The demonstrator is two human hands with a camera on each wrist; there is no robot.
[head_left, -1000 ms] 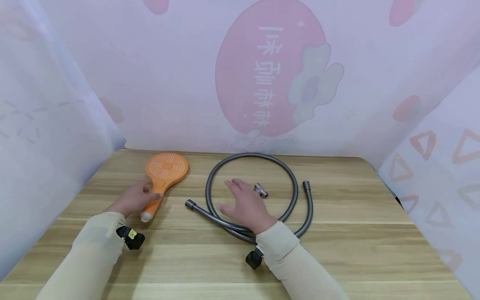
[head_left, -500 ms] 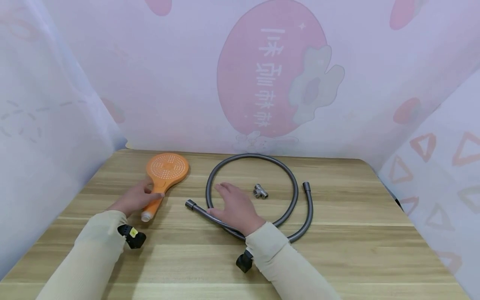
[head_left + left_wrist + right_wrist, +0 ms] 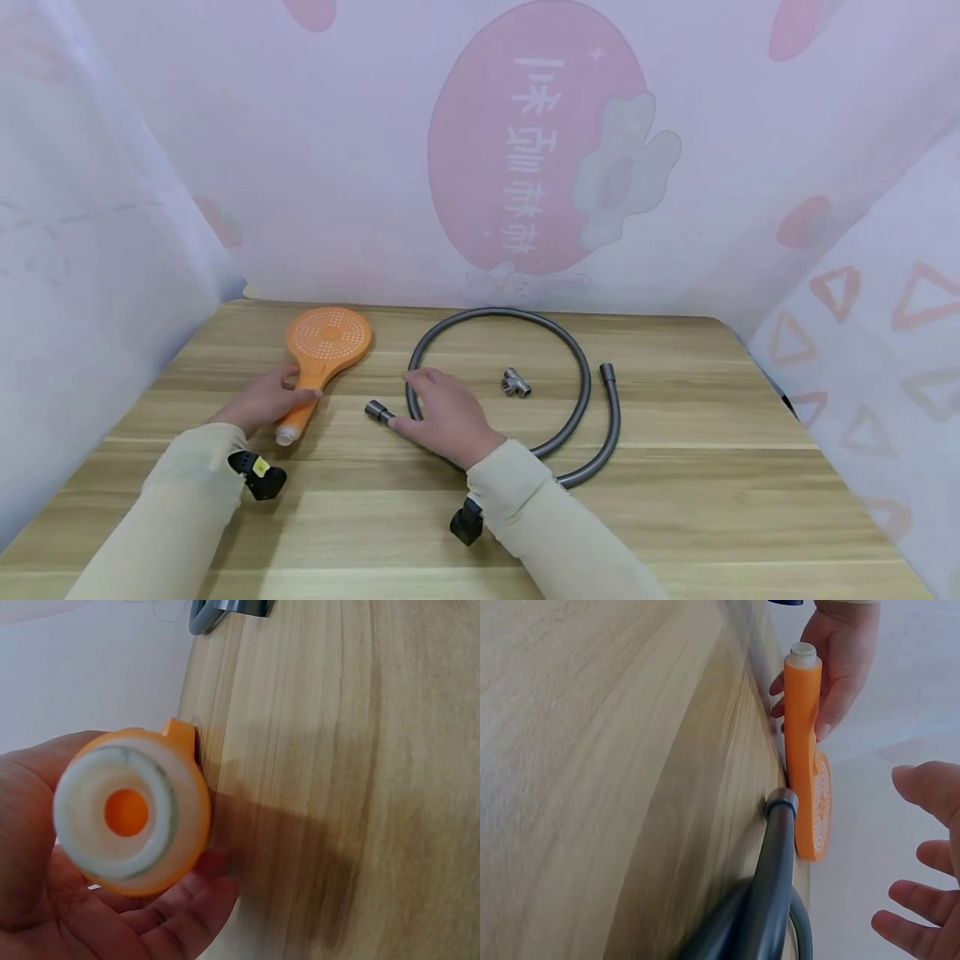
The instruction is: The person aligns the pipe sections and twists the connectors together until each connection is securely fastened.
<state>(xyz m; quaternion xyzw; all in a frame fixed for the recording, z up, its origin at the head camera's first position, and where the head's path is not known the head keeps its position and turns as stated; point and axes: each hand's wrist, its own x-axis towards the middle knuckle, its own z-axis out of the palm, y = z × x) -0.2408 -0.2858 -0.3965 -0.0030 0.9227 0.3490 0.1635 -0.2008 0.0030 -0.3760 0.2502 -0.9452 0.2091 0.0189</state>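
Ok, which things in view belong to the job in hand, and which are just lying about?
Belonging, apparently:
orange, round-faced, plastic-looking shower head, its handle held by the left hand
dark grey, looped, flexible hose, with the right hand close by

Lying about, apparently:
small silver, T-shaped metal fitting inside the loop, touched by neither hand, though possibly needed

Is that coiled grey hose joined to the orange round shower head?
Not joined: both ends of the grey hose lie apart from the orange shower head, whose white handle end is bare.
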